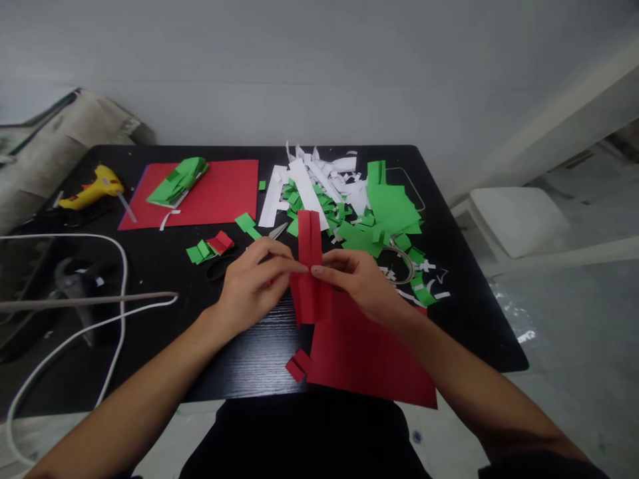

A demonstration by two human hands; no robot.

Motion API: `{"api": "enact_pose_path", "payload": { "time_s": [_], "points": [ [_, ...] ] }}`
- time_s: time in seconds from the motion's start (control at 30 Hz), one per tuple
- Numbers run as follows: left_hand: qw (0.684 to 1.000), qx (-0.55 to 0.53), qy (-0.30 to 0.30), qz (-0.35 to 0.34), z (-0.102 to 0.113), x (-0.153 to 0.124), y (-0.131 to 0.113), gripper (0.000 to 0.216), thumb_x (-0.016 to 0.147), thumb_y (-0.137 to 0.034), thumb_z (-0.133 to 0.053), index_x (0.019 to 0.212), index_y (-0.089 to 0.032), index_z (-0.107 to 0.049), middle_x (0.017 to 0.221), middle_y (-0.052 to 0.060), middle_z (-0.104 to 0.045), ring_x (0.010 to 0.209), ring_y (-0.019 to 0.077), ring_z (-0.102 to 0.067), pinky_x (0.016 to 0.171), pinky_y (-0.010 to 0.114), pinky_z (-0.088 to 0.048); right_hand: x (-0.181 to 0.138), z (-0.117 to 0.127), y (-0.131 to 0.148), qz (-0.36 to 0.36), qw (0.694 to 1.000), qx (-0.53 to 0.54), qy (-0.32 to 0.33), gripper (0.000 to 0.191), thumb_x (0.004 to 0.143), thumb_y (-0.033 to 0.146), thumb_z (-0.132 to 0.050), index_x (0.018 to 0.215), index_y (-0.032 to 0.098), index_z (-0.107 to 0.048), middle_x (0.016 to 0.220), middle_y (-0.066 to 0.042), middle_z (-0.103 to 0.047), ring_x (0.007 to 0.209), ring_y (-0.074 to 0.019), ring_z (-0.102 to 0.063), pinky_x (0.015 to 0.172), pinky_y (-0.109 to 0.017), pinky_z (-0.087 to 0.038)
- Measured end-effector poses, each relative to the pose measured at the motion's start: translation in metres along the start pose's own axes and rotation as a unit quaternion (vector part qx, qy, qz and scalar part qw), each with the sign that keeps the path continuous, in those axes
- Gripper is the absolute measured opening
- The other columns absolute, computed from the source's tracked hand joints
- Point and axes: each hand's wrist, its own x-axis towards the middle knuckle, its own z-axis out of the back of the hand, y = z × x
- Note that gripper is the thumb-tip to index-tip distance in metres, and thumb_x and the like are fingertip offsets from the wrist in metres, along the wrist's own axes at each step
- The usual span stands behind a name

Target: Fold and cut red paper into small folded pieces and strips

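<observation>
Between both hands, above the table, is a folded strip of red paper [310,236] with lengthwise creases, held upright. My left hand [257,283] pinches its left edge with thumb and forefinger. From the other side, my right hand [357,276] grips the right edge, its thumb close to the left fingertips. Below the right forearm lies a large red sheet [369,359], reaching past the table's front edge. A small folded red piece [298,364] rests beside that sheet. Scissors [277,231] lie partly hidden behind my left hand.
White paper scraps [324,174] and green cuttings [394,209] heap at the back, near a tape roll [402,263]. At left are a yellow glue gun [97,188], a red sheet [224,193] bearing folded green paper [178,181], pliers [72,286] and a white cable [122,266].
</observation>
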Motion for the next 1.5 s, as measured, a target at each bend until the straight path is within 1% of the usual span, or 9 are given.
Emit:
{"api": "enact_pose_path", "payload": {
  "time_s": [0.1,0.2,0.3,0.4,0.6,0.97,1.3,1.4,1.5],
  "points": [
    [0.989,-0.068,-0.004,0.131,0.000,0.002,-0.001,0.013,0.093,-0.013,-0.061,0.101,-0.019,-0.070,0.097,0.005,-0.069,0.086,0.0173,-0.067,0.077,0.031,-0.055,0.001,0.000,-0.002,0.012,1.000,-0.019,-0.022,0.032,0.075,0.047,-0.090,0.089,0.020,-0.079,0.091,-0.003,-0.080,0.083,-0.0179,-0.073,0.078,-0.031,-0.059],
    [0.951,-0.160,0.047,0.259,-0.002,0.005,-0.002,0.014,0.096,-0.029,-0.061,0.102,-0.018,-0.068,0.088,0.003,-0.069,0.079,0.0166,-0.065,0.070,0.029,-0.053,0.002,0.000,-0.005,0.032,0.998,-0.042,-0.037,0.032,0.075,0.046,-0.091,0.088,0.019,-0.079,0.090,-0.003,-0.080,0.084,-0.0184,-0.074,0.080,-0.032,-0.059],
    [0.928,-0.183,0.105,0.306,-0.004,0.007,-0.003,0.023,0.092,-0.039,-0.070,0.086,-0.018,-0.067,0.070,-0.002,-0.061,0.064,0.0131,-0.056,0.059,0.025,-0.045,0.002,-0.002,-0.007,0.053,0.996,-0.060,-0.035,0.030,0.078,0.046,-0.089,0.088,0.020,-0.078,0.089,-0.003,-0.080,0.085,-0.0190,-0.075,0.082,-0.033,-0.060],
    [0.925,-0.195,0.110,0.305,-0.006,0.008,-0.004,0.026,0.090,-0.040,-0.072,0.079,-0.018,-0.064,0.066,-0.004,-0.058,0.060,0.0110,-0.052,0.055,0.023,-0.041,0.001,-0.002,-0.007,0.056,0.997,-0.055,-0.024,0.031,0.079,0.048,-0.087,0.088,0.020,-0.078,0.092,-0.004,-0.081,0.087,-0.0203,-0.076,0.083,-0.035,-0.061],
    [0.921,-0.206,0.120,0.308,-0.004,0.008,-0.001,0.025,0.089,-0.038,-0.073,0.077,-0.018,-0.065,0.068,-0.002,-0.063,0.060,0.0108,-0.055,0.056,0.023,-0.043,0.002,0.001,-0.009,0.025,0.999,-0.038,-0.014,0.031,0.078,0.050,-0.087,0.089,0.021,-0.080,0.090,-0.003,-0.081,0.085,-0.0192,-0.074,0.080,-0.034,-0.059],
    [0.919,-0.221,0.126,0.301,-0.004,0.006,0.005,0.022,0.089,-0.034,-0.075,0.076,-0.019,-0.065,0.064,-0.003,-0.059,0.056,0.0099,-0.050,0.050,0.022,-0.038,0.002,0.002,-0.007,0.043,0.996,-0.076,-0.007,0.026,0.082,0.046,-0.085,0.087,0.021,-0.079,0.087,-0.002,-0.078,0.080,-0.0170,-0.071,0.077,-0.032,-0.057],
    [0.929,-0.184,0.128,0.293,-0.002,0.008,0.000,0.031,0.091,-0.044,-0.072,0.076,-0.019,-0.065,0.063,-0.003,-0.057,0.057,0.0112,-0.050,0.053,0.024,-0.038,0.003,-0.001,-0.007,0.069,0.994,-0.089,-0.010,0.028,0.084,0.048,-0.082,0.086,0.021,-0.076,0.087,-0.001,-0.077,0.082,-0.0172,-0.071,0.080,-0.032,-0.059],
    [0.936,-0.168,0.118,0.286,-0.005,0.006,0.001,0.026,0.092,-0.041,-0.071,0.079,-0.019,-0.067,0.064,-0.003,-0.059,0.059,0.0122,-0.053,0.054,0.025,-0.040,0.004,-0.001,-0.009,0.072,0.993,-0.096,-0.018,0.028,0.084,0.048,-0.083,0.085,0.021,-0.075,0.087,-0.002,-0.077,0.082,-0.0179,-0.072,0.080,-0.033,-0.059],
    [0.938,-0.185,0.096,0.278,-0.007,0.004,0.001,0.016,0.091,-0.035,-0.075,0.091,-0.020,-0.071,0.072,-0.002,-0.067,0.065,0.0134,-0.062,0.060,0.025,-0.048,0.004,-0.002,-0.013,0.084,0.992,-0.091,-0.037,0.030,0.082,0.049,-0.084,0.087,0.022,-0.074,0.086,-0.002,-0.078,0.082,-0.0191,-0.073,0.077,-0.033,-0.060]
  ]
}}
